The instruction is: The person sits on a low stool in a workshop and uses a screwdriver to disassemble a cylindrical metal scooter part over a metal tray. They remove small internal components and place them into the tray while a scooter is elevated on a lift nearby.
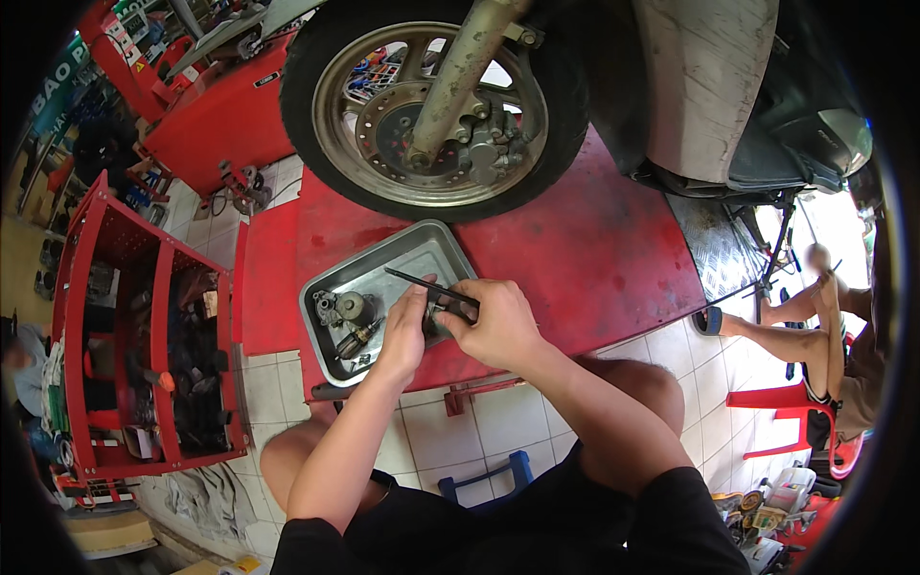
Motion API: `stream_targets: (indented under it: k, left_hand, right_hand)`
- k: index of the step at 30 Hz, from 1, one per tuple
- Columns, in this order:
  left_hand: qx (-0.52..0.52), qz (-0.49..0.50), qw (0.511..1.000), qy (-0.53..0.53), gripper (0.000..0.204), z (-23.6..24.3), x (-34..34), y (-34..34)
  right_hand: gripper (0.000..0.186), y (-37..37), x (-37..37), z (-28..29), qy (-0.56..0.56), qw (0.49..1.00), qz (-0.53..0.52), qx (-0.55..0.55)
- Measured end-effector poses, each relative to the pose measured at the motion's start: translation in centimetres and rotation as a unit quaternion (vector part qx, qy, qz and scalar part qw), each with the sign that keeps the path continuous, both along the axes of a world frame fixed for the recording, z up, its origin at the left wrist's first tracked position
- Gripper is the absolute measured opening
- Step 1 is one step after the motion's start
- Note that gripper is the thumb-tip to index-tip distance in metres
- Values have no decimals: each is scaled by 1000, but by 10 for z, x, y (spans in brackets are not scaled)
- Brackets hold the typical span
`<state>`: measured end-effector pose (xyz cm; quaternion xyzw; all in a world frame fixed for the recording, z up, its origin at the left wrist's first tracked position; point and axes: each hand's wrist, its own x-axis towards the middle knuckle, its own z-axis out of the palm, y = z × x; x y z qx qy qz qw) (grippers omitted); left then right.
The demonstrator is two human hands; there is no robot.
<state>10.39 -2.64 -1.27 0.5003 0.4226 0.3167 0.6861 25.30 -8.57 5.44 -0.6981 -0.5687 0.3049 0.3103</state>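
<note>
Over the right side of a metal tray (311, 331), my two hands are close together. My right hand (503, 321) is closed on a slim black rod-like tool (431, 286), whose tip points up and left past my left fingers. Its exact kind does not show. My left hand (406, 333) is closed around a small metal part (434, 312), mostly hidden between my palms. To the left of my fingers, in the tray, are a grey metal engine-type part with a round cap (354, 308) and a dark cylindrical part (355, 342).
The tray sits on a red lift platform (575, 259), below a motorbike's front wheel (431, 196). A red shelf rack (158, 355) stands at left. At right, a person (843, 326) is beside a red plastic chair (781, 401). A blue stool (519, 470) is beneath me.
</note>
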Motion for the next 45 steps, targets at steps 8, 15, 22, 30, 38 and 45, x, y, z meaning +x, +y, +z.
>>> stream_targets:
  k: [8, 15, 22, 30, 38, 45]
  left_hand:
    - [13, 6, 1000, 1, 48, -6, -2, 0]
    - [-53, 0, 998, -33, 45, -7, -4, 3]
    - [-81, 24, 995, -62, 46, -3, -6, 1]
    - [-143, 101, 981, -84, 49, 9, -28, 10]
    - [-214, 242, 919, -228, 45, 42, -78, 25]
    - [-250, 275, 834, -408, 43, 46, -92, 20]
  right_hand:
    - [22, 2, -1, -18, 12, 995, -8, 95]
    - [24, 2, -7, -17, -30, 994, -14, 103]
    - [20, 3, -9, -4, -21, 999, -12, 45]
    - [22, 18, 16, -3, -22, 996, -56, 59]
    - [25, 32, 8, -49, -245, 963, 32, -111]
    - [26, 33, -1, -71, -355, 923, 48, -142]
